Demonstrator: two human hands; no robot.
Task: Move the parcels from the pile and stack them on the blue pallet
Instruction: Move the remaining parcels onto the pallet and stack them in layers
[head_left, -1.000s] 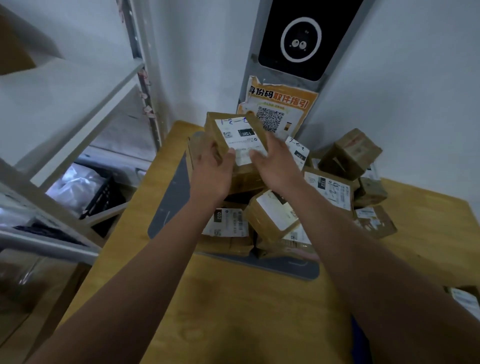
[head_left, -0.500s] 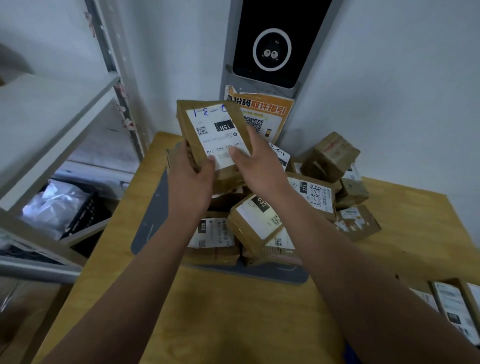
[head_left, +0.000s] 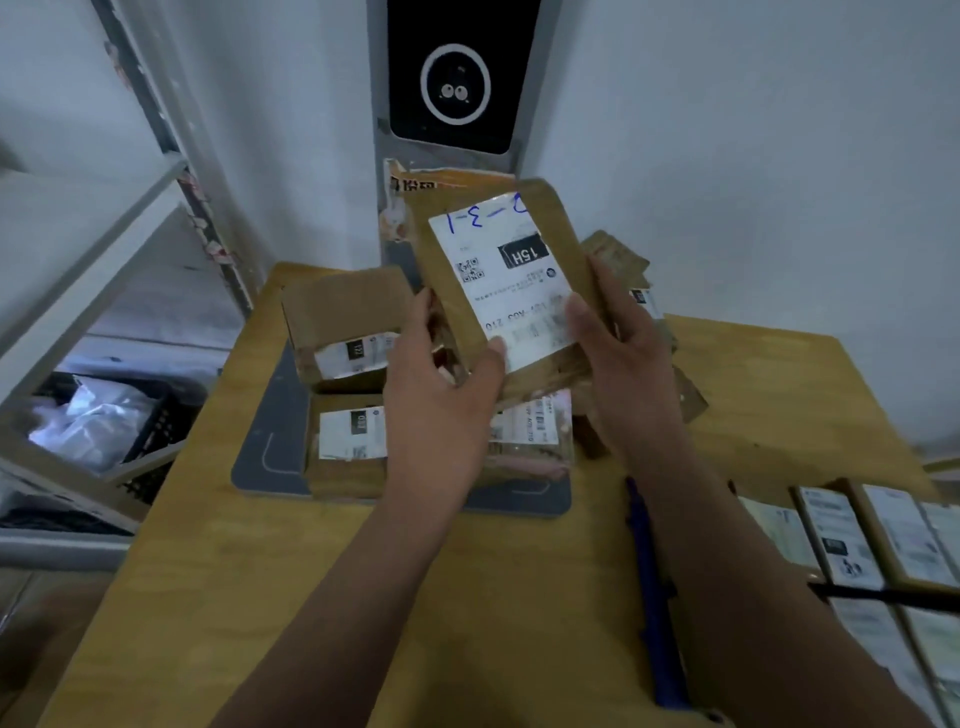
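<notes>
- both hands are clamped on one parcel (head_left: 511, 291). the left hand (head_left: 441, 400) takes its lower left corner with the thumb on the label (head_left: 504, 280). the right hand (head_left: 631, 364) wraps its right edge, thumb on the face.
- the parcel is in the air above the pile (head_left: 353, 364), tilted with the label toward the camera. i judge the tilt lets the handwritten code be read before placing.
- two hands on a flat box look like more than its weight needs. i take it as control for turning it and setting it down square.
- the pile sits on a grey pad (head_left: 270, 447) at the far end of the surface (head_left: 311, 597), against the wall under a black panel (head_left: 457, 78). several boxes lie there, so i judge the task far from done.
- low on the right, parcels lie flat in rows (head_left: 841, 535), labels up. a blue edge (head_left: 649, 571) shows beside the right arm. i guess it belongs to the pallet, but i cannot tell for sure.
- the next move, as i judge it, is to swing right and lower the parcel onto those rows, label up and edges aligned so the stack does not lean.
- the risk i see is that leaning boxes in the pile may slide.
</notes>
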